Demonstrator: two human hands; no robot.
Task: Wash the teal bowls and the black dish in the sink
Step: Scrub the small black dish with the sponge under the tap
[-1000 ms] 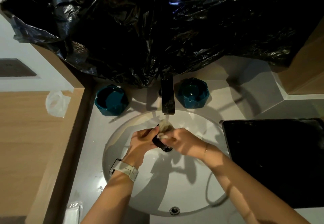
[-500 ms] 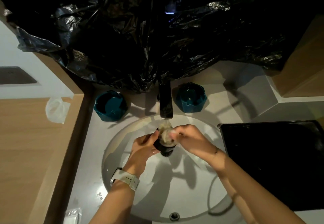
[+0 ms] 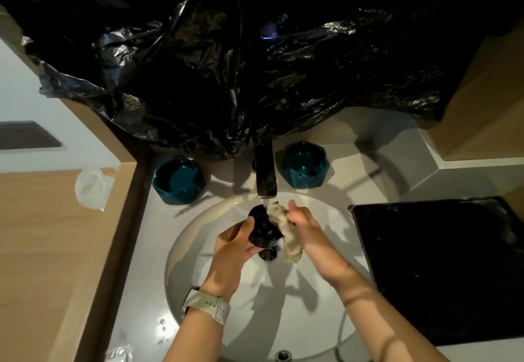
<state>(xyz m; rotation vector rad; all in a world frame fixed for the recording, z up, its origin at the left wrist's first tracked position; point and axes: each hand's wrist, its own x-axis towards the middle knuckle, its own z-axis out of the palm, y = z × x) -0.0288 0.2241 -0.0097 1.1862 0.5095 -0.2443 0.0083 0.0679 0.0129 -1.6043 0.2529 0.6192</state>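
The left hand (image 3: 231, 244) grips the black dish (image 3: 262, 227) under the faucet (image 3: 266, 174). The right hand (image 3: 304, 227) clamps a wet cloth (image 3: 285, 232) against it, above the sink (image 3: 198, 225) basin.

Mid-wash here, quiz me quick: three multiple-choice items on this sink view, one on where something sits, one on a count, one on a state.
1. Where are the teal bowls?
A. On the counter, one on each side of the faucet
B. Stacked in the basin
C. On the black tray

2. How many teal bowls show?
A. One
B. Two
C. Three

3. What is the left hand doing?
A. Resting flat on the counter
B. Turning the faucet
C. Gripping the black dish

Answers:
1 A: the left teal bowl and the right teal bowl flank the faucet.
2 B: only those two are seen.
3 C: the left hand curls round the black dish under the spout, while the right hand holds a pale cloth against it.
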